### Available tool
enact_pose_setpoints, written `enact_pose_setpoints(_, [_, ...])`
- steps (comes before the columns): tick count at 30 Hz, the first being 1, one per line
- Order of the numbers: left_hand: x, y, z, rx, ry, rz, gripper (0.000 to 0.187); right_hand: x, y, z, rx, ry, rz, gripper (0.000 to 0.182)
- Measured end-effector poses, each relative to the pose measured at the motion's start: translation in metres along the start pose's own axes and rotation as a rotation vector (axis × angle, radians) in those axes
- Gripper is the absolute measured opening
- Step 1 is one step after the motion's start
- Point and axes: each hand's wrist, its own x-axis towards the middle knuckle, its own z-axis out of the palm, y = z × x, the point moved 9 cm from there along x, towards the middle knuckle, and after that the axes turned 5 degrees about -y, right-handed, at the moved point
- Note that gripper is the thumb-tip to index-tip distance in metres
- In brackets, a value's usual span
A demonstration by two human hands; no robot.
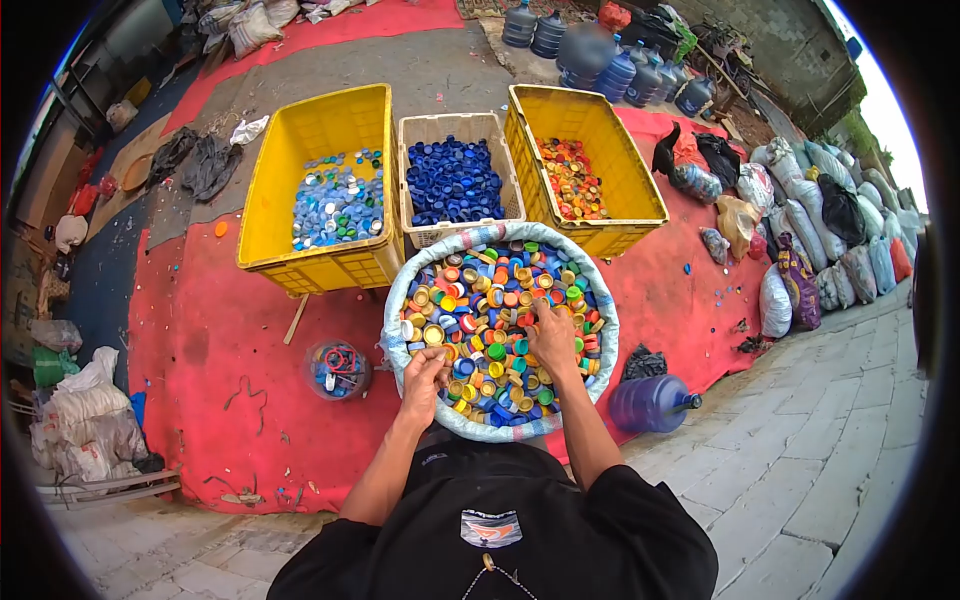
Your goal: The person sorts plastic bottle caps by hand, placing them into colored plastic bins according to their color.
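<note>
Mixed bottle caps [500,310] of many colours fill a round container with a pale blue cloth rim [397,300] directly before me. Over its lower left part is my left hand [427,375], fingers curled together; what they hold, if anything, is too small to name. My right hand [553,338] reaches into the caps right of the middle, its fingertips bent down among them and partly hidden. Beyond the rim stand a yellow crate [270,170] with light blue and white caps, a whitish crate [420,125] with dark blue caps, and another yellow crate [625,170] with orange and red caps.
A clear tub [338,370] with small items stands left on the red sheet [230,370]. A blue water jug [652,404] lies at the right. Filled sacks [815,220] are piled farther right, more jugs [615,75] stand at the back, and plastic bags [90,415] lie left.
</note>
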Motion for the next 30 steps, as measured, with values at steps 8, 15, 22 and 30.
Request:
enact_pose_setpoints(8, [0.007,0.005,0.003,0.078,-0.015,-0.017,0.015,0.003,0.002,0.008,0.015,-0.017,-0.022,0.051])
enact_pose_setpoints(15, [0.027,0.009,0.032,0.257,-0.086,0.03,0.021,-0.003,0.008,-0.001,0.161,0.094,-0.047,0.052])
enact_pose_setpoints(22, [0.078,0.031,0.092,0.896,-0.128,0.33,0.031,-0.057,0.046,0.029,1.855,0.116,0.447,0.039])
enact_pose_setpoints(30, [0.111,0.037,0.154,1.482,-0.284,0.665,0.045,-0.107,0.052,0.023,2.033,0.085,0.503,0.032])
